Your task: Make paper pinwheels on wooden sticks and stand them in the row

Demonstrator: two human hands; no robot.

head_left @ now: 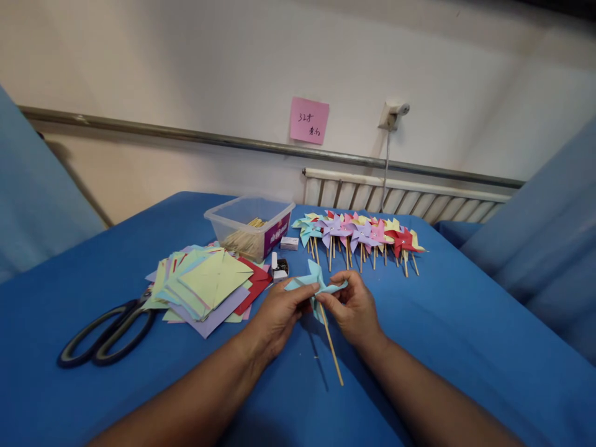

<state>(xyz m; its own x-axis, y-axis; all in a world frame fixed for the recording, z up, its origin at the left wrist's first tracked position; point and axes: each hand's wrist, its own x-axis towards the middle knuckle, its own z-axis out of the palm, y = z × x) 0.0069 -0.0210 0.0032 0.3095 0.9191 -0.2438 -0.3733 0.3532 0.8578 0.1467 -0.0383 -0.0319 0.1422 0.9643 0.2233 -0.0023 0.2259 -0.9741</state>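
A light blue paper pinwheel (pixel 315 274) is held between both hands above the blue table, its wooden stick (pixel 331 347) slanting down toward me. My left hand (pixel 285 305) pinches the paper near the middle, thumb on top. From the other side, my right hand (pixel 352 306) grips the pinwheel with thumb and fingers closed at its centre and right blade. The fingers cover the pinwheel's centre and part of its blades. Close behind my left hand stands a small open white box (pixel 279 268) with dark contents.
Left of the hands lie stacked coloured paper squares (pixel 205 279) and large scissors (pixel 109 329). Behind them is a clear plastic tub (pixel 228 217) of wooden sticks, beside a small closed box (pixel 289 243). Finished-looking pinwheels (pixel 363 234) lie at the back right. A radiator (pixel 405 195) is beyond.
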